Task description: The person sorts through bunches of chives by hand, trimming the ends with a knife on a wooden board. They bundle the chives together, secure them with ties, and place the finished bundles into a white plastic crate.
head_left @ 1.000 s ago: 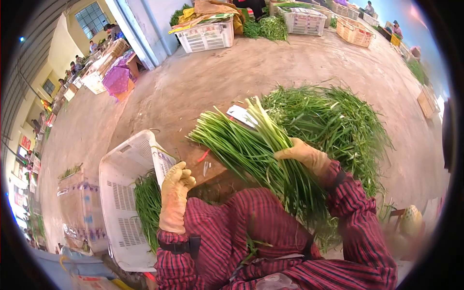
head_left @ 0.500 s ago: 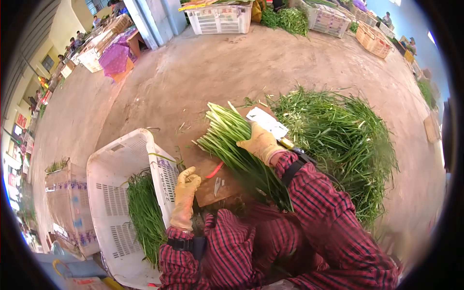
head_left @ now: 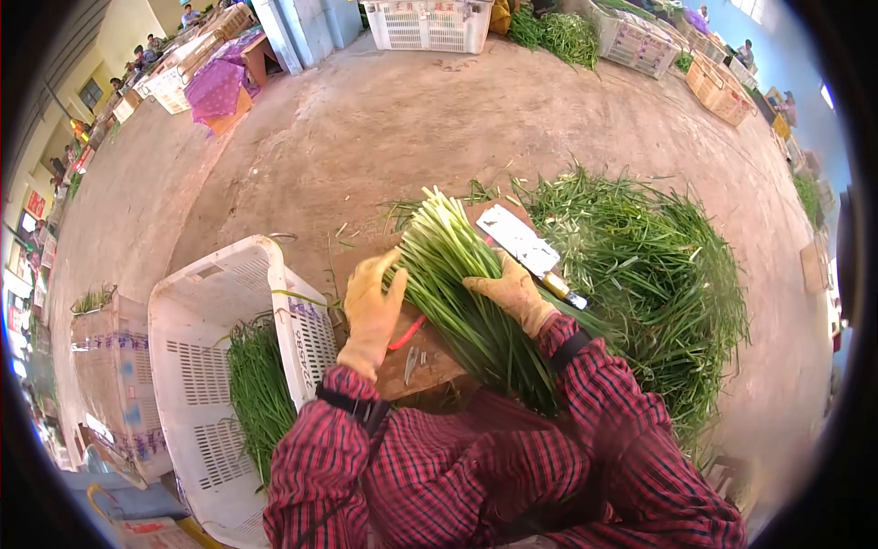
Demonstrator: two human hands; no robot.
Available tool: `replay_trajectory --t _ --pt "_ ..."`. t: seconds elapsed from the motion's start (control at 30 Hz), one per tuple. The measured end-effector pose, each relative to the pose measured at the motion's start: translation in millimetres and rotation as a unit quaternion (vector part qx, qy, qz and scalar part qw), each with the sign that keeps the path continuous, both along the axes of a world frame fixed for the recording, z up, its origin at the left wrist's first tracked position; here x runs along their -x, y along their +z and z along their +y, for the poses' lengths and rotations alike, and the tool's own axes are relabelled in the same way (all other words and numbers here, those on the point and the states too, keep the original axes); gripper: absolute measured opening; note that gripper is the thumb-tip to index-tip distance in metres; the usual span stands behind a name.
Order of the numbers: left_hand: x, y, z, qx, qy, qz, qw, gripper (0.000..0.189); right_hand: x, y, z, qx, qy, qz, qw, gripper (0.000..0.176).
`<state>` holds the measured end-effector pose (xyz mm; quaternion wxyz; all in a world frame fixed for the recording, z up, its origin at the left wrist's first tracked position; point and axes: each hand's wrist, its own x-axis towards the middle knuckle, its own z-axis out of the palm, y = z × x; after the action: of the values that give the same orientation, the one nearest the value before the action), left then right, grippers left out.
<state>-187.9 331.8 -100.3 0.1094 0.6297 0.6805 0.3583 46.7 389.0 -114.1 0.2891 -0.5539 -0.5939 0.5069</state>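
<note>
A thick bunch of garlic chives (head_left: 448, 261) lies slanting across a brown board (head_left: 437, 355), pale cut ends pointing away from me. My right hand (head_left: 512, 295), in a yellowish glove, grips its right side with the thumb across the stalks. On the left edge of the bunch, my gloved left hand (head_left: 373, 297) is open, thumb and fingers apart, fingertips close to the stalks; contact is hard to tell. Just beyond my right hand rests a cleaver (head_left: 517, 236) with a whitish blade. A red strip (head_left: 407, 334) lies by my left wrist.
To the left stands a white plastic crate (head_left: 197, 343) with chives (head_left: 261, 389) inside. A big heap of loose chives (head_left: 640, 284) covers the floor at right. A wrapped box (head_left: 114, 366) sits beyond the crate. Farther off are more crates (head_left: 430, 26) and several people.
My left hand has moved up and right from beside the crate to the bunch. My right hand and the bunch have shifted slightly right; more of the cleaver's handle shows.
</note>
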Motion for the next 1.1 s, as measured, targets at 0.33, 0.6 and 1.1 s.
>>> replay_trajectory --t 0.33,0.6,1.1 --pt "-6.8 -12.9 82.3 0.161 0.005 0.014 0.987 0.056 -1.7 -11.1 2.0 0.02 -0.021 0.035 0.999 0.065" --pt "-0.7 -31.8 99.2 0.191 0.005 -0.113 0.975 0.039 -2.8 -12.6 2.8 0.013 -0.018 0.013 1.0 0.065" --pt "-0.7 6.0 79.8 -0.039 -0.006 -0.217 0.975 0.026 -3.1 16.5 1.8 0.053 -0.015 0.03 0.998 0.059"
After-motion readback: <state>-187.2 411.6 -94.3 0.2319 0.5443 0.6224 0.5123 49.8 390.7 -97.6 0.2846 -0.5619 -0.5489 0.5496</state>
